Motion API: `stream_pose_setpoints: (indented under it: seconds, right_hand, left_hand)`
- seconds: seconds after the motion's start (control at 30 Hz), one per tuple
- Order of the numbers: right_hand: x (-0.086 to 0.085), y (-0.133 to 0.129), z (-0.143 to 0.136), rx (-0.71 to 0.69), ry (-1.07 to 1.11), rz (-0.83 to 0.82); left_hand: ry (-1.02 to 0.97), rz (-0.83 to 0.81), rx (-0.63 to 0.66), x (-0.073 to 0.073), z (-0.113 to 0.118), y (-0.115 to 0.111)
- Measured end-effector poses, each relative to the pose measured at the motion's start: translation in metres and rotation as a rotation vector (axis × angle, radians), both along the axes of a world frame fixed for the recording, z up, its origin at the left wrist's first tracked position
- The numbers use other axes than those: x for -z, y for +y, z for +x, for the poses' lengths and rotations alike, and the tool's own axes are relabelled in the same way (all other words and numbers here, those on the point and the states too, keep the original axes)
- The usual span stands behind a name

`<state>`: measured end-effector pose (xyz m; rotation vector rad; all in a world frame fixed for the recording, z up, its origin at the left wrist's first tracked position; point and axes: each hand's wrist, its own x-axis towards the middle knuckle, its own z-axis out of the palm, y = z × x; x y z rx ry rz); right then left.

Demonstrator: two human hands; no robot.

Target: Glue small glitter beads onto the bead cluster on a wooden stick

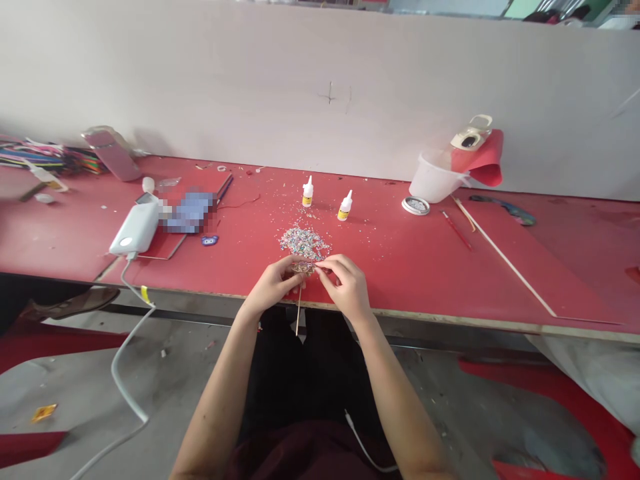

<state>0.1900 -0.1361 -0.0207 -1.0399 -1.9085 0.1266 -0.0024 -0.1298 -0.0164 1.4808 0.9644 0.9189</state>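
At the table's front edge, my left hand [277,283] is closed around a small glittery piece [303,267] whose exact kind I cannot make out. A thin wooden stick [299,313] hangs down from beneath those fingers, past the edge. My right hand [346,283] pinches a thin dark-red stick-like tool [324,269], its tip against the glittery piece; the fingers hide much of it. Just beyond both hands lies a loose pile of small multicoloured rhinestones or sequins [304,243]. Two small white glue bottles [307,193] with yellow labels stand upright behind the pile.
On the red table [390,267], a white power bank [135,229] with a cable and a pink thermos [113,153] are left. At right are a translucent bucket [434,179], a round lid [415,205], a red pencil [457,231] and a long pale strip [510,260]. A white partition [250,87] rises behind.
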Motion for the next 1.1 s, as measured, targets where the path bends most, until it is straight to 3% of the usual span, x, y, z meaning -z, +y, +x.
stream_pose_setpoints:
  seconds: [0.6, 1.1]
  right_hand:
    - [0.0009, 0.0015, 0.0016, 0.047, 0.062, 0.013]
    - [0.0007, -0.0003, 0.0007, 0.002, 0.034, -0.109]
  left_hand:
    - [-0.008, -0.011, 0.002, 0.0002, 0.0011, 0.0003]
    - [-0.012, -0.008, 0.008, -0.0007, 0.0001, 0.0003]
